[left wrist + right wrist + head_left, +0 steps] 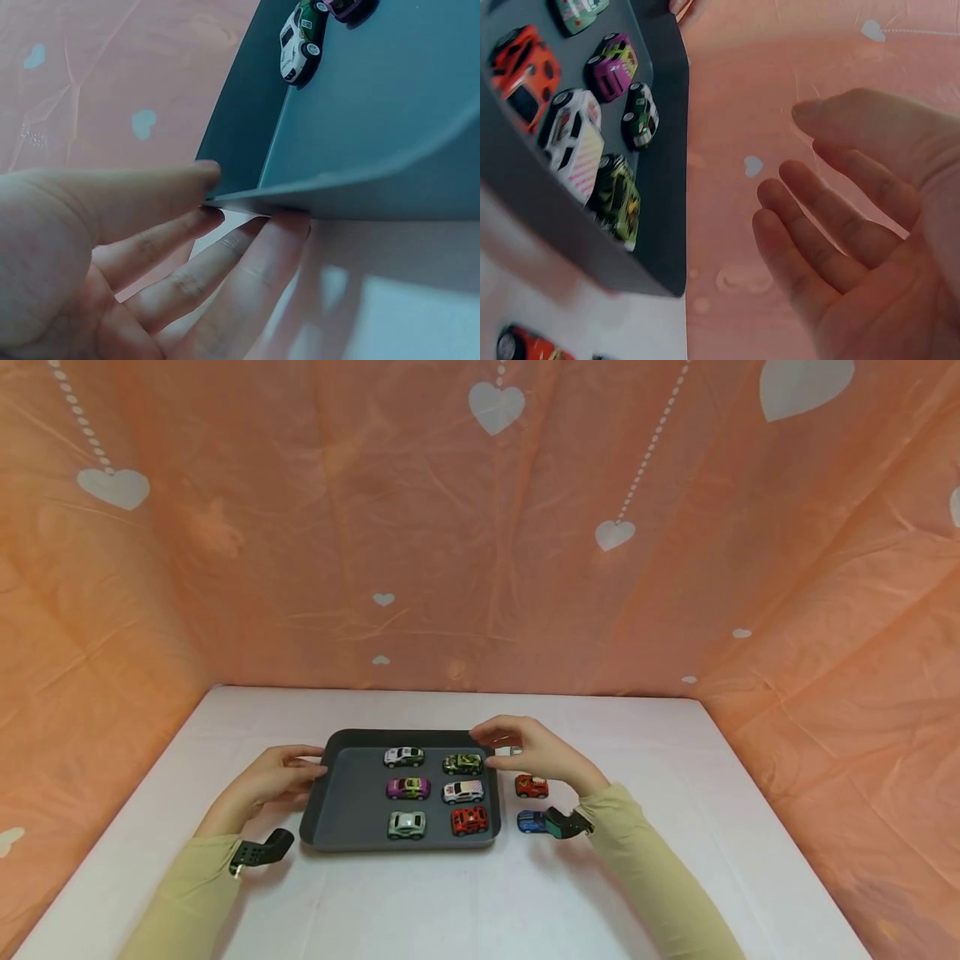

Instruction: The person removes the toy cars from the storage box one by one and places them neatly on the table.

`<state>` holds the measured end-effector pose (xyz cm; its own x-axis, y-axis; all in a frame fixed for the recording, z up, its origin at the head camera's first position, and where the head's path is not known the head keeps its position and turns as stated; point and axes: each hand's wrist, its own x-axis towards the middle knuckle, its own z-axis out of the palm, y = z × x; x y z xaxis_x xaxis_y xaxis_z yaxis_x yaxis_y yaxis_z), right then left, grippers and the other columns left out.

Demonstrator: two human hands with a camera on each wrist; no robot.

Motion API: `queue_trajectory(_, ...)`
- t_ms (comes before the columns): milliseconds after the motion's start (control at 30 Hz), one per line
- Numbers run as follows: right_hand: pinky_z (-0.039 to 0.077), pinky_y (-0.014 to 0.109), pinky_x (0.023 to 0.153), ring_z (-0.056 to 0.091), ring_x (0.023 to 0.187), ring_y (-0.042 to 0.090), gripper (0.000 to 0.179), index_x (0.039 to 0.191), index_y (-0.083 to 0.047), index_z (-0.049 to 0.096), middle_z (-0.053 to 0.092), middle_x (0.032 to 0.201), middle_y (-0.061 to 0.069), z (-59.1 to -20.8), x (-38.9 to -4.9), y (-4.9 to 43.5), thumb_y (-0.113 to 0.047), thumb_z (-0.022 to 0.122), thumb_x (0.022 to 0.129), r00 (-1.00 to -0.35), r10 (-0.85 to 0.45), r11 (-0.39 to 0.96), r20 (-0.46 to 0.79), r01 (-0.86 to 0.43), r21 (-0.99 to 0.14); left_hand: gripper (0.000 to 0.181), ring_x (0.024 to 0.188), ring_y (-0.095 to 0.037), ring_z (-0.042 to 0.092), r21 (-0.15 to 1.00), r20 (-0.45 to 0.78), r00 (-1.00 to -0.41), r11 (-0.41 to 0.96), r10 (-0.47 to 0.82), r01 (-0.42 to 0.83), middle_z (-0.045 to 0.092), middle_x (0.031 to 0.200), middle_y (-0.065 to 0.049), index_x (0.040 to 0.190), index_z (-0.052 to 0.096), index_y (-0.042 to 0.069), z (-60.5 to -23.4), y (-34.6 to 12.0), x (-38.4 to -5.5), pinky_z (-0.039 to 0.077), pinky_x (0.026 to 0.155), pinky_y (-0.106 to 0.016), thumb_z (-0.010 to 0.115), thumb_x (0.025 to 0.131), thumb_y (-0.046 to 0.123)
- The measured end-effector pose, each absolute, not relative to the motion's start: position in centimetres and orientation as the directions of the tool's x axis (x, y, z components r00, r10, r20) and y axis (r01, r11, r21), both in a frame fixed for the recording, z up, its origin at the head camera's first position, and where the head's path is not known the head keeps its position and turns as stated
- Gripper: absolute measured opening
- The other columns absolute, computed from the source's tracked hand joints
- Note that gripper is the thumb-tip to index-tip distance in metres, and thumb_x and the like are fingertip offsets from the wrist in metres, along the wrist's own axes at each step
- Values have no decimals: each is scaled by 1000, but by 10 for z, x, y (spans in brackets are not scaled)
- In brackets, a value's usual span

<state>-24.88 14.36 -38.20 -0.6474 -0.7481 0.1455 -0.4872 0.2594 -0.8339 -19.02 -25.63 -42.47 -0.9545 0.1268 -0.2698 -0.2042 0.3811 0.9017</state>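
Left hand [272, 778] pinches the grey tray [348, 802] at its left rim on the worktop [420, 902]; right hand [538, 750], empty, fingers loosely parted, hovers by its far right corner. Level, even handling should keep the toy cars [462, 792] from rolling.

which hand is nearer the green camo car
Right. The right hand is just right of the green camo car; the left hand grips the tray at its left end, farther away.
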Motion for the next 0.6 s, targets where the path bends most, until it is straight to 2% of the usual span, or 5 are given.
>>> queue_trajectory(267, 42, 38, 98, 53, 117, 36, 44, 127, 1, 57, 57, 128, 20, -380, -259, 118, 1, 69, 85, -606, -780, 217, 156, -495, -841, 56, 83, -18, 66, 902, -278, -952, 373, 124, -215, 65, 108, -22, 135, 41, -12, -428, -257, -189, 54, 63, -29, 65, 91, 12)
queue_trajectory(467, 42, 33, 99, 53, 119, 32, 46, 130, -4, 56, 56, 129, 19, -383, -268, 99, -3, 70, 86, -584, -794, 204, 166, -514, -833, 54, 82, -19, 67, 911, -266, -955, 359, 133, -203, 66, 106, -21, 135, 41, -13, -428, -258, -190, 54, 62, -30, 64, 92, 10)
queue_trajectory(600, 41, 34, 99, 53, 120, 28, 48, 131, -2, 55, 56, 130, 18, -390, -276, 88, -2, 70, 85, -574, -801, 206, 167, -528, -824, 54, 85, -20, 67, 906, -268, -955, 372, 129, -204, 65, 110, -23, 136, 41, -12, -428, -258, -191, 54, 65, -30, 64, 92, 9)
